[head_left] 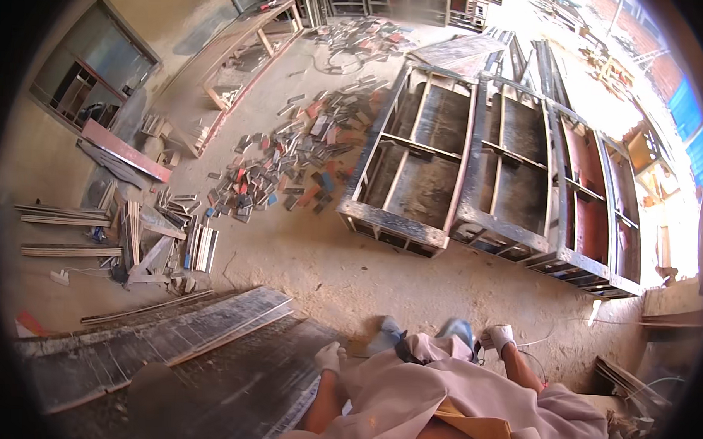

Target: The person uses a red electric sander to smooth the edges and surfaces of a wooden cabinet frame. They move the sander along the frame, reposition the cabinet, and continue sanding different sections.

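Note:
My left hand [331, 357], in a pale glove, is closed beside the right edge of a dark wooden panel [245, 371]. Its palm side is hidden, so whatever it may hold cannot be made out. On the other side of my body, my right hand [499, 338], gloved as well, is curled closed near my right shoe [457, 330]. Something small and dark shows just below it, too unclear to name. A thin cord [534, 357] runs on the floor close to that hand. Atop the dark panel lies a long scuffed board [169, 341] with pale edges.
Large dark wooden frames [439, 153] stand ahead to the right. Many small wood offcuts [292, 148] litter the floor ahead. Stacked strips [72, 250] lie at left, near a long wooden bench [237, 49] along the wall. Scrap boards [628, 384] lean at lower right.

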Tool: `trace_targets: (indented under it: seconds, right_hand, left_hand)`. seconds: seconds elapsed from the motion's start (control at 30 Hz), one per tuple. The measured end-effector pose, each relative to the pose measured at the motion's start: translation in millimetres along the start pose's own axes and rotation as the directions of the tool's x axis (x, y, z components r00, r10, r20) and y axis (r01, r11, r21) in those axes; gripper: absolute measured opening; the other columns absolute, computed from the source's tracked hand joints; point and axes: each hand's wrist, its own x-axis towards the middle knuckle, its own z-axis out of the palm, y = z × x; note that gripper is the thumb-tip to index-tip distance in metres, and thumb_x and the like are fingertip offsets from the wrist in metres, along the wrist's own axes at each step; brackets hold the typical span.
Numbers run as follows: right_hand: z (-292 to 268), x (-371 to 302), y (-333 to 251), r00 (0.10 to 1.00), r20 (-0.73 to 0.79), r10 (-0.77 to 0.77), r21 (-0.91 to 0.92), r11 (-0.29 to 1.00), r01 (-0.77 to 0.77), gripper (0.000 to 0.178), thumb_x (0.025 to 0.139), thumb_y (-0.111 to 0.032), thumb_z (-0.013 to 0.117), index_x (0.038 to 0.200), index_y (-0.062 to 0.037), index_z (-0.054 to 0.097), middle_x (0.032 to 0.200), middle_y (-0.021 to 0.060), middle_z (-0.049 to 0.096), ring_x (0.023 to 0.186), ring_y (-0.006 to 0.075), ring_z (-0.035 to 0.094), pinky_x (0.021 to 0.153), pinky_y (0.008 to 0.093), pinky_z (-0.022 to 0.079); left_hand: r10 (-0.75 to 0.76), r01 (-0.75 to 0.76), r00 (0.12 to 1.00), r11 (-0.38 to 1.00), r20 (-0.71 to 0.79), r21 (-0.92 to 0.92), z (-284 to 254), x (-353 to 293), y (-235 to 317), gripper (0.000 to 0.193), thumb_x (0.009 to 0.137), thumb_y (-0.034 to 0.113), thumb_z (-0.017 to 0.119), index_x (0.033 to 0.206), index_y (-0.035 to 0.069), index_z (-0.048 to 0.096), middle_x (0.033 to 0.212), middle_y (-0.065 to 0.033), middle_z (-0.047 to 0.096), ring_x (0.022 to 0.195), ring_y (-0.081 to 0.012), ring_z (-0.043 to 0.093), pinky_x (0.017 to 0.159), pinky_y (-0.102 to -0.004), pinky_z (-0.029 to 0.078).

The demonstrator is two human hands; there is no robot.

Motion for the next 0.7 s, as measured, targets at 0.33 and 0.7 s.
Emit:
trace_targets:
  seconds: [0.33, 0.7]
  right_hand:
    - [272.2, 36.7, -211.2, 0.983, 0.044, 0.177, -0.32, 0.935, -0.154, 0.02, 0.087, -0.006, 0.056, 0.073, 0.0017, 0.068, 0.07, 0.0186, 0.069, 0.053, 0.0325, 0.068, 0.043, 0.0432, 0.054]
    - [708.3, 104.8, -651.8, 0.858, 0.362, -0.365, -0.312, 0.82, 0.48, 0.025, 0.092, -0.023, 0.061, 0.089, 0.001, 0.067, 0.072, 0.0134, 0.071, 0.058, 0.0235, 0.069, 0.052, 0.0345, 0.055]
  left_hand:
    - [0.327, -0.321, 0.942, 0.943, -0.073, 0.088, -37.6, 190.9, 306.1, 0.033, 0.095, 0.03, 0.066, 0.075, 0.004, 0.059, 0.06, -0.0034, 0.059, 0.048, -0.0135, 0.056, 0.043, -0.029, 0.044]
    - [-0.055, -0.333, 0.943, -0.195, 0.329, 0.923, -116.9, 393.1, 415.3, 0.024, 0.085, 0.021, 0.063, 0.103, 0.009, 0.074, 0.11, -0.0186, 0.07, 0.101, -0.0335, 0.069, 0.084, -0.0446, 0.054]
